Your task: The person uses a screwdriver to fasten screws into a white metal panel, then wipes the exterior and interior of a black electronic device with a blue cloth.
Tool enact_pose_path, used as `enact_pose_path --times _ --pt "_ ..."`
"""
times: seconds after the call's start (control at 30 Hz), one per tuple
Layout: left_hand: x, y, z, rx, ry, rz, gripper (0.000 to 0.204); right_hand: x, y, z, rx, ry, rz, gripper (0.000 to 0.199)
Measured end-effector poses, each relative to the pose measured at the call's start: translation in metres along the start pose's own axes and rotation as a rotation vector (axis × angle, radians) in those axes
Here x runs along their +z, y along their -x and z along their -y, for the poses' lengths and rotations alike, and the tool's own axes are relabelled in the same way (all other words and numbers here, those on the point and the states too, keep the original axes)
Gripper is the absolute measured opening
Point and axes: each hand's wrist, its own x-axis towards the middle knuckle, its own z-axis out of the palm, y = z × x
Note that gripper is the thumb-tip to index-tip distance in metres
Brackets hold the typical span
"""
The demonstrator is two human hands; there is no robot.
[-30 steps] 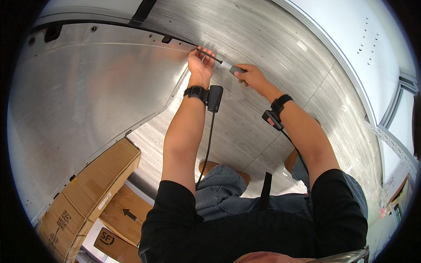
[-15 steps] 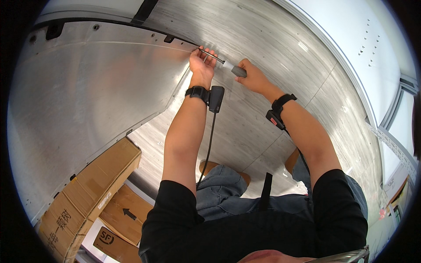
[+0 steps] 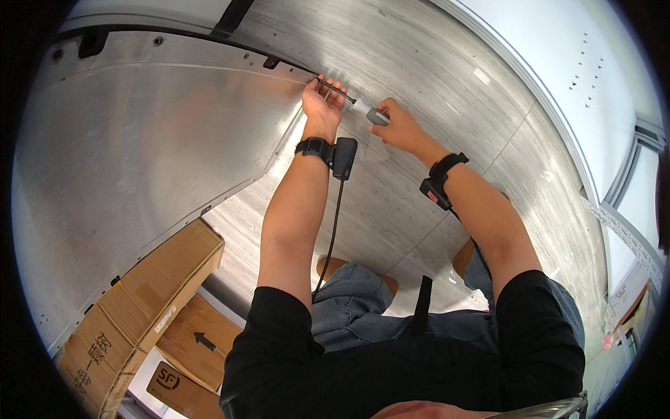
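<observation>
Head view shows us crouched over a brushed-metal floor, and at the far left a stack of brown cardboard boxes (image 3: 146, 307) sits beside the base of the large curved sheet-metal panel (image 3: 139, 153), well apart from where we work. Moving right, our left hand (image 3: 321, 105) reaches up to the seam where that panel meets the floor; its fingertips pinch the thin dark shaft near the tip, closed lightly around it to steady it against the seam. A black wrist strap with a small black box and hanging cable (image 3: 338, 157) sits on that arm. Just right of it, our right hand (image 3: 398, 129) is wrapped shut around the grey-handled screwdriver (image 3: 366, 112), which lies slanted with its tip at the seam line, near a small dark bracket (image 3: 272, 63). How far the fastener is driven we cannot tell; the tip is too small to read, so we judge the work at the seam as under way rather than finished, with the other dark fittings (image 3: 91, 43) along the panel's upper edge untouched by either hand. Farther right, a white riveted wall panel (image 3: 558, 84) rises beside the floor. Nothing crowds the tool; only the dangling cable hangs near our knees.
</observation>
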Motion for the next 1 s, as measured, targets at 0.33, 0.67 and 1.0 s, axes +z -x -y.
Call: enact_pose_path --times 0.33,0.67,1.0 --pt "0.005 0.002 0.001 -0.006 0.012 -0.015 0.021 0.001 -0.002 -0.014 -0.168 0.07 -0.151 0.037" --pt "0.009 0.002 0.001 -0.016 -0.006 -0.003 0.022 0.013 -0.012 -0.028 -0.104 0.03 -0.203 0.048" --pt "0.002 0.003 0.003 0.006 0.01 0.038 0.018 0.009 0.006 -0.01 -0.066 -0.146 -0.048 0.047"
